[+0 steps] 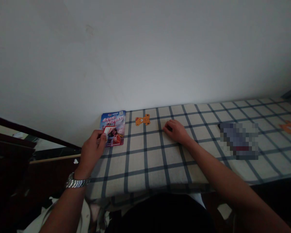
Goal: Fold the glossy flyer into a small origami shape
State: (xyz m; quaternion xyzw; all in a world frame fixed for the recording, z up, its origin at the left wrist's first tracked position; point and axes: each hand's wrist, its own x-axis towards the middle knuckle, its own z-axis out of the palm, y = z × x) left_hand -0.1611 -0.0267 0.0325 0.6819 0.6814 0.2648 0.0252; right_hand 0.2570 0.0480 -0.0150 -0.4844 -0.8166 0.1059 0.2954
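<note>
At the left end of the bed, a stack of printed flyers (113,121) lies flat by the wall, with blue and pink printing and a picture of a person. My left hand (97,142), a metal watch on its wrist, is closed at the stack's left edge. Between its thumb and fingers is a white and red piece of paper, which looks like the turned-up edge of the top flyer. My right hand (176,130) rests on the checked sheet (155,152), right of an orange bear figure (143,120). Its fingers are curled in, and nothing shows in them.
A pixelated, blurred object (237,142) lies on the sheet at the right. Another orange figure (289,127) is near the right edge. The white wall (160,58) runs along the back. A dark rail (38,129) crosses the left side.
</note>
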